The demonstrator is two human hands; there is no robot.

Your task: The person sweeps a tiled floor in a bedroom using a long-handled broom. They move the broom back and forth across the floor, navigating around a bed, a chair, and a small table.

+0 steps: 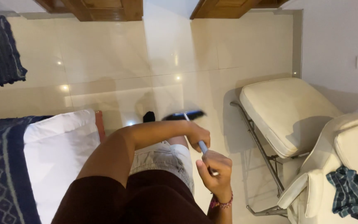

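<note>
Both hands gripped the broom handle [202, 146]: left hand [197, 135] lower, right hand [215, 168] above it, fingers closed. Broom head [184, 115] hovered over floor [117, 62], beside the white lounge chair [286, 112].

Glossy tiled floor [117, 62], wooden doors [104, 8], metal-framed padded chair [286, 112]

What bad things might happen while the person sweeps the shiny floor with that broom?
1. The dark broom head is swinging close to the person's black-socked foot, so it might knock the toes.
2. The glossy cream tiled floor looks slick; a sock could slip on it.
3. The cream cushioned recliner chair on its thin metal frame stands right beside the left hand and right hand gripping the handle, so the broom might snag there.
</note>
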